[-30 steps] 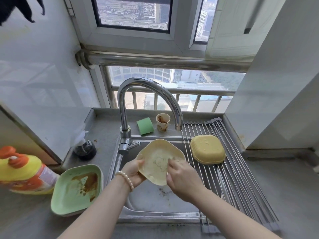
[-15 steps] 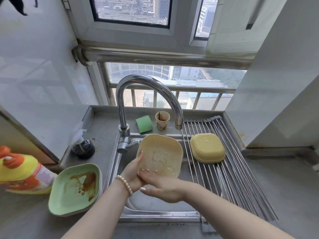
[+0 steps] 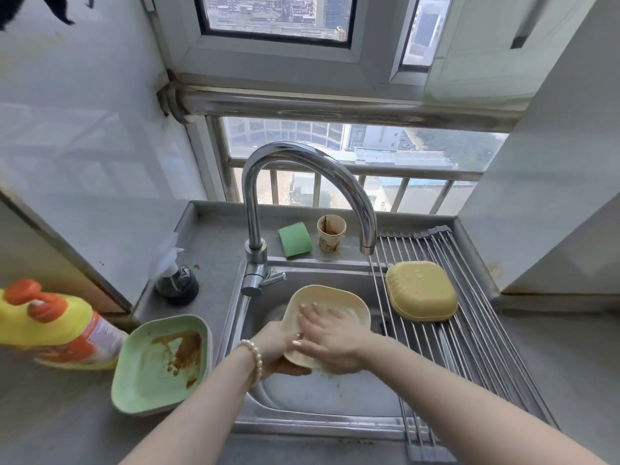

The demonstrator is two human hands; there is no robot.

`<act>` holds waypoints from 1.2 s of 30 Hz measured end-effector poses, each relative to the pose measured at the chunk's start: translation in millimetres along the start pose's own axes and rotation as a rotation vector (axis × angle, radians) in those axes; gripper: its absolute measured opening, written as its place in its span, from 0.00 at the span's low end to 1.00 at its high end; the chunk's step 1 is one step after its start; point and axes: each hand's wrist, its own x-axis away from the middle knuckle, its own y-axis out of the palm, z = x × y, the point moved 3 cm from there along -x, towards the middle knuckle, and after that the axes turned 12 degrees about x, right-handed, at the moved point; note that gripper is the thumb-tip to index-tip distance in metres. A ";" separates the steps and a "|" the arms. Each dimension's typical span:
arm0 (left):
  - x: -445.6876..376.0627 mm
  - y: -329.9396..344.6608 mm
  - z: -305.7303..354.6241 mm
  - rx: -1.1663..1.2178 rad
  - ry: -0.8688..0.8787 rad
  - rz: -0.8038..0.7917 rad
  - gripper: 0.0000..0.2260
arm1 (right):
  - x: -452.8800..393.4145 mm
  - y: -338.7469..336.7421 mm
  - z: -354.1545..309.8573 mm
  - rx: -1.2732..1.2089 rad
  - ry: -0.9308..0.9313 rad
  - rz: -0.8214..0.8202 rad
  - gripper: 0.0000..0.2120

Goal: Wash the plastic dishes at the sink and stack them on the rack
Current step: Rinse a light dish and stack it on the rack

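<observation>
Cream dish tilted over sink: left hand grips its lower edge, right hand flat inside, fingers spread, rubbing.

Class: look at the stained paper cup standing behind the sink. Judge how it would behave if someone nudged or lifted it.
The paper cup looks thin-walled and seems to hold only brown residue, so it is probably very light. Standing upright and taller than its narrow base, it would likely tip or slide when nudged. A firm squeeze might crush it.
</observation>
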 end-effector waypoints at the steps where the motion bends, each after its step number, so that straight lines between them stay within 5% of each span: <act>1: -1.0 -0.5 -0.8 -0.029 -0.002 -0.003 0.07 | -0.9 0.4 -10.4 -0.100 -0.057 -0.029 0.36; 6: -8.4 -29.4 -12.1 -0.051 -0.054 0.078 0.10 | 5.3 -8.3 5.9 -0.416 0.053 -0.193 0.24; 10: -12.0 -34.5 -11.8 -0.076 -0.089 0.073 0.12 | -8.2 -38.3 32.8 -0.340 0.140 0.106 0.10; 16: -16.7 -25.9 -15.2 -0.144 -0.190 0.061 0.16 | -55.4 -66.1 31.4 -0.092 0.223 0.201 0.27; 29: -26.7 -2.3 -15.6 -0.025 -0.101 0.061 0.14 | -80.4 -43.8 -13.1 -0.042 0.164 0.095 0.17; 34: -31.5 17.5 -9.0 0.133 -0.012 0.057 0.12 | -35.8 -16.2 0.0 -0.224 0.197 0.287 0.13; 36: -33.4 19.9 -6.2 0.190 0.036 0.095 0.10 | -10.7 10.2 2.6 -0.172 0.159 0.324 0.19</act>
